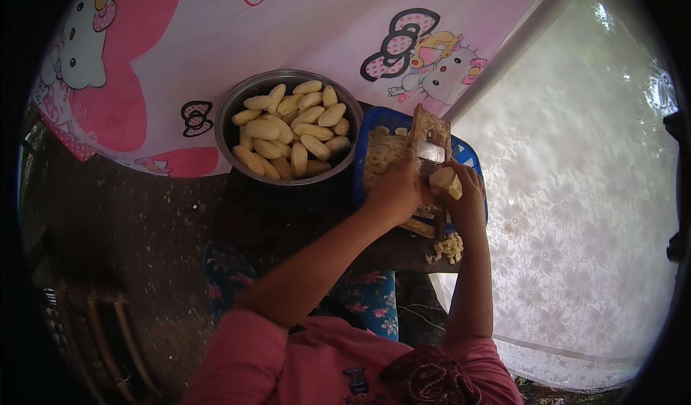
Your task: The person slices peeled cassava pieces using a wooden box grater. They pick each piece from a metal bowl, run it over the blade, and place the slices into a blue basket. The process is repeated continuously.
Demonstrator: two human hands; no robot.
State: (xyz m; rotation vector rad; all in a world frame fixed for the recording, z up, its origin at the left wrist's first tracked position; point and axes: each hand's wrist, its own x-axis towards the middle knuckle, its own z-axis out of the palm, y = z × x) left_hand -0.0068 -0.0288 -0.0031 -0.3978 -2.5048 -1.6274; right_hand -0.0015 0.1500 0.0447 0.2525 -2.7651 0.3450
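A wooden slicer (433, 128) with a metal blade (430, 151) lies tilted across a blue plastic basket (362, 146). My left hand (394, 190) is closed on the slicer's left edge, its fingers partly hidden. In my right hand (469, 198), just below the blade, is a cut piece of peeled banana (443, 179), its pale face showing. Thin banana slices (385, 149) fill the left part of the basket. To the left, a round metal bowl (227, 142) holds many whole peeled bananas (295, 128).
Banana scraps (448, 249) lie by the basket's near side on a dark low table (288, 221). A pink cartoon-print cloth (302, 24) hangs behind the bowl. White lace curtain (568, 211) hangs at the right. A wooden chair-like frame (108, 333) stands lower left.
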